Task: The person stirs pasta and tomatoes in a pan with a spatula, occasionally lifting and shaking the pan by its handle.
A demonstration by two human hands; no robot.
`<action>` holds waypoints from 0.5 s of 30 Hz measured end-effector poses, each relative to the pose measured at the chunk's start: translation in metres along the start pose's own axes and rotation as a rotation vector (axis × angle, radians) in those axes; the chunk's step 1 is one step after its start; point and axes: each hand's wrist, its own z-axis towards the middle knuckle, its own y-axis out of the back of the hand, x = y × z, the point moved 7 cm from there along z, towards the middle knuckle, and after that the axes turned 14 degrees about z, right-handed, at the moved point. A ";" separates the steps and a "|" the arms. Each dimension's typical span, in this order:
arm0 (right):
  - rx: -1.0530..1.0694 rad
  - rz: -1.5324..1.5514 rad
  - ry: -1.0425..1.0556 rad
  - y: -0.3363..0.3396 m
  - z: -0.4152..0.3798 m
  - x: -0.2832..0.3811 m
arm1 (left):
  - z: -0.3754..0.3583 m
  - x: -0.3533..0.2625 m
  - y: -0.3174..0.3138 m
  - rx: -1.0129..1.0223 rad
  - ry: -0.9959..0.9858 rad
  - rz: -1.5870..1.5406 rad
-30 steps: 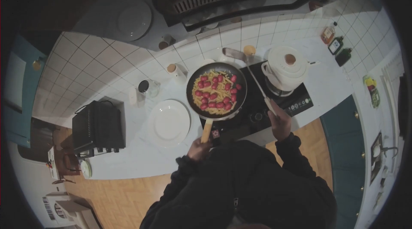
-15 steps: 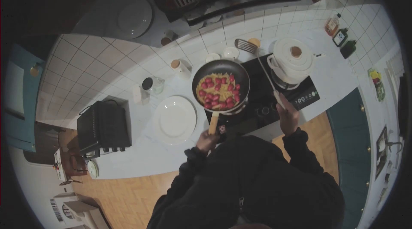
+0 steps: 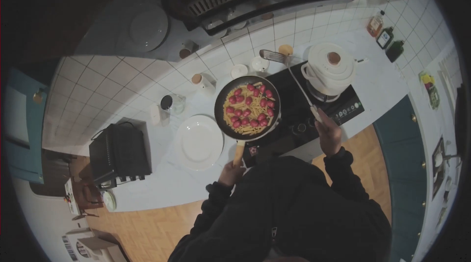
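Observation:
My left hand (image 3: 231, 172) is closed around the light wooden handle of a dark frying pan (image 3: 222, 120). Inside the pan are yellow pasta (image 3: 250, 125) and several red pieces (image 3: 246, 113) that look like small tomatoes. In my closed right hand (image 3: 328, 133) is the pale handle of a slotted spatula (image 3: 297, 79). Its metal head is raised beyond the pan, near the back of the black cooktop (image 3: 294, 110), apart from the food. Left of the pan, a white plate (image 3: 198, 143) lies on the counter.
A lidded white pot (image 3: 329, 71) stands on the cooktop's right side. Behind the pan are small white containers (image 3: 239, 70) and a cork-topped jar (image 3: 203, 83). A black toaster oven (image 3: 119, 152) sits at left. Bottles (image 3: 385, 37) stand by the right wall.
The pan has shifted slightly left and toward me, and its contents lie flatter and more spread out. The spatula's head has moved slightly left.

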 end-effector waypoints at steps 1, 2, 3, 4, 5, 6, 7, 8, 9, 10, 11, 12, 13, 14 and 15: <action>0.001 0.012 0.057 -0.003 0.000 0.001 | 0.013 -0.002 -0.002 0.009 -0.069 -0.054; 0.006 0.023 0.111 -0.007 -0.001 0.003 | 0.025 -0.001 -0.005 0.019 -0.134 -0.112; 0.008 0.028 0.136 -0.010 -0.005 0.004 | 0.027 0.003 -0.005 0.024 -0.164 -0.140; 0.010 0.054 0.115 -0.012 -0.009 0.005 | 0.021 0.009 -0.004 0.037 -0.159 -0.140; 0.011 0.076 0.107 -0.011 -0.006 0.008 | 0.017 0.008 -0.004 0.049 -0.167 -0.146; 0.016 0.083 0.112 -0.009 -0.003 0.012 | 0.011 0.004 -0.005 0.053 -0.178 -0.156; 0.017 0.079 0.071 -0.006 -0.002 0.012 | 0.001 0.002 -0.003 0.016 -0.128 -0.077; 0.014 0.080 0.032 -0.006 0.000 0.011 | -0.007 0.000 0.003 -0.026 -0.080 0.006; 0.014 0.082 0.014 -0.007 0.002 0.010 | -0.006 -0.001 0.005 -0.049 -0.055 0.046; 0.012 0.072 0.047 -0.009 0.004 0.010 | 0.005 -0.006 0.001 -0.019 -0.122 -0.032; 0.011 0.062 0.076 -0.011 0.003 0.009 | 0.015 -0.009 -0.004 0.011 -0.184 -0.109; 0.013 0.058 0.082 -0.014 0.000 0.009 | 0.020 -0.007 -0.005 0.028 -0.207 -0.147; 0.011 0.068 0.047 -0.016 -0.002 0.010 | 0.021 -0.007 -0.005 0.042 -0.232 -0.178; 0.009 0.075 0.012 -0.016 -0.005 0.012 | 0.022 -0.007 -0.006 0.059 -0.256 -0.210; 0.005 0.075 0.004 -0.014 -0.004 0.014 | 0.019 -0.008 -0.006 0.069 -0.278 -0.227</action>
